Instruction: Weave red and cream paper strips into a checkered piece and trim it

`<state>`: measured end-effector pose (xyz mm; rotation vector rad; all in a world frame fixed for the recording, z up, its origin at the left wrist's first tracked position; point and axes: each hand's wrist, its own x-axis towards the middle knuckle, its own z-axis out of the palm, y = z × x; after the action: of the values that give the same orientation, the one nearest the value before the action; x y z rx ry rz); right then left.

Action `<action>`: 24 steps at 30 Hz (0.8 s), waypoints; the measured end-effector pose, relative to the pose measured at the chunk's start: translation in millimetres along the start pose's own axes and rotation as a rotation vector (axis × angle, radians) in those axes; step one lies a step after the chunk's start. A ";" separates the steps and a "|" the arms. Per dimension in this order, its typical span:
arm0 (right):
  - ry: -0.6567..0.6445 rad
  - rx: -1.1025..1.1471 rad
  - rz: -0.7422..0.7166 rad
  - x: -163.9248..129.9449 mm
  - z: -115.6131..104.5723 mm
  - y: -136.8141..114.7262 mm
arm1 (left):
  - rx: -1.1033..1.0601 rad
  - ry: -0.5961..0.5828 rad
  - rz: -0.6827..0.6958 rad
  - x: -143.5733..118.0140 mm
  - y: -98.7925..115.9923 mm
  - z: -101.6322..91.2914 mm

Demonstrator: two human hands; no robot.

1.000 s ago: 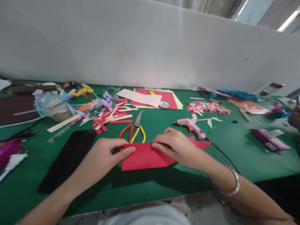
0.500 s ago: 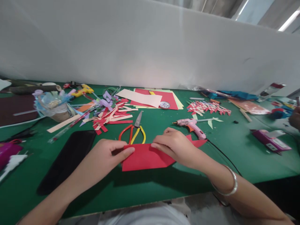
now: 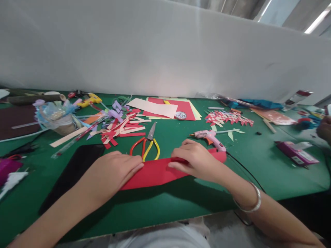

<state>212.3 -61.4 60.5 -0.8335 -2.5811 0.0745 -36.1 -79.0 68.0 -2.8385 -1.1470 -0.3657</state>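
A red paper sheet (image 3: 155, 174) lies folded on the green table (image 3: 165, 206) right in front of me. My left hand (image 3: 113, 172) lies flat, palm down, on the sheet's left end. My right hand (image 3: 193, 158) presses on the sheet's upper right part, fingers bent over its top edge. A silver bangle (image 3: 249, 203) sits on my right wrist. Scissors (image 3: 146, 146) with red and yellow handles lie just beyond the paper.
A pink glue gun (image 3: 210, 137) with a black cord lies right of the scissors. A black flat case (image 3: 74, 172) is at the left. Cut paper strips (image 3: 121, 129), stacked coloured sheets (image 3: 168, 108), woven paper (image 3: 229, 119) and a purple box (image 3: 296, 153) surround. Another person's hand (image 3: 325, 129) shows far right.
The red sheet now looks wider and flatter, its ends reaching further left and right. My left hand went from pinching its edge to lying flat; my right hand shifted slightly right.
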 end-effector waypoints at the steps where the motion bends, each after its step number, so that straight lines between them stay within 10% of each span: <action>1: -0.006 0.002 0.015 -4.3 -0.5 3.5 | -0.014 -0.009 -0.023 -4.8 -4.4 -0.7; 24: 0.000 -0.068 0.041 -9.2 4.6 3.4 | 0.060 0.022 0.011 12.4 14.1 10.4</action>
<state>218.9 -63.5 52.3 -0.9110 -2.5801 -0.0013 -15.7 -79.3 61.3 -2.7807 -1.1182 -0.3548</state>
